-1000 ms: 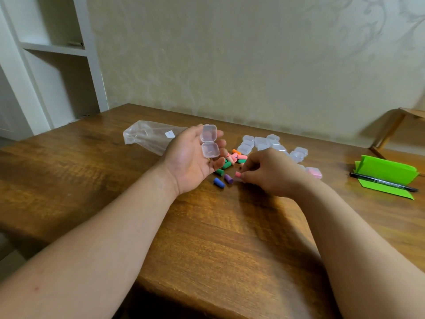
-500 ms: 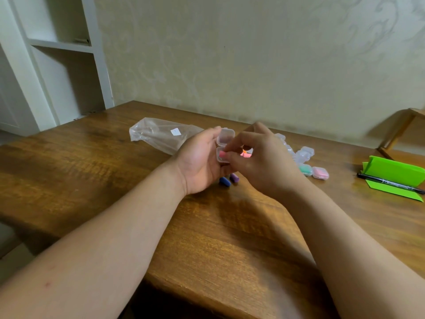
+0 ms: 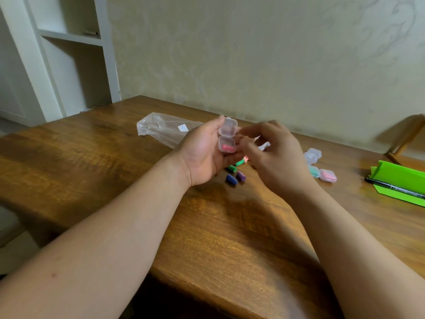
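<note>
As the palm-up left hand (image 3: 202,155) clasps the open box (image 3: 227,139), the right hand (image 3: 276,157) hovers, fingers loosely curled.

I count one open box (image 3: 227,140), one bag (image 3: 161,130), one pen (image 3: 394,188), one teal-filled box (image 3: 314,171), one pink-filled box (image 3: 328,175).

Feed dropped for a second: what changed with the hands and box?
The right hand lifted a pink piece off the table, dropped it into the open clear box and has pulled back to the right, seemingly empty. The left hand holds the box as before; the blue piece and purple piece lie unmoved.
</note>
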{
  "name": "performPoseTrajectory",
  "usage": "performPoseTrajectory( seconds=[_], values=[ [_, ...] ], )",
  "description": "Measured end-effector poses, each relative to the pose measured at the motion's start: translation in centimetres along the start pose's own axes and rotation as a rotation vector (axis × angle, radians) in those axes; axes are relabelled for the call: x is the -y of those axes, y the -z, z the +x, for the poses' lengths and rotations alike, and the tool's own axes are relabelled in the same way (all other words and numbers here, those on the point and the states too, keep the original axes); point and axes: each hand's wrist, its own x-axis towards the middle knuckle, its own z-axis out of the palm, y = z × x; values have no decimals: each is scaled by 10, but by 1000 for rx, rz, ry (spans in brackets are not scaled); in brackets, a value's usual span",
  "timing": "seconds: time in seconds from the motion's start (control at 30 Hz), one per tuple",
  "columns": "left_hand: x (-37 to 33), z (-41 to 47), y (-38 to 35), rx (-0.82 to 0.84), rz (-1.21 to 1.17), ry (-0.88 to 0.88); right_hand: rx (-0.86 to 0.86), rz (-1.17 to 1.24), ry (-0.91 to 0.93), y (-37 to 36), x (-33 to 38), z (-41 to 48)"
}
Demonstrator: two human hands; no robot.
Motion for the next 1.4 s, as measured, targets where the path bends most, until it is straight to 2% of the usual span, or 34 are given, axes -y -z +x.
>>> performPoseTrajectory(
  seconds=[0.1, 0.27, 0.5, 0.6, 0.77, 1.13, 1.27, 1.4],
  values=[
    [-9, 2, 7, -143, -89, -68, -44, -4, -74, -2, -5, 1],
    [-18, 7, 16, -335, -246, -125, 101, -148, -73, -23, -12, 0],
    [-18, 8, 15, -334, -252, -124, 217, -449, -1, -53, 0, -3],
    [-17, 7, 14, -319, -240, -119, 235, -490, 2, -55, 1, -3],
    [-16, 5, 10, -287, -204, -112, 234, -420, -4, -54, 0, -2],
    [3, 2, -10, -165, -20, -12, -76, -115, -223, -8, -28, 9],
    [10, 3, -14, -112, 11, 36, -166, 5, -190, -2, -26, 9],
    [10, 5, -8, -68, -12, 28, -108, 75, -112, -4, -16, 4]
  ],
)
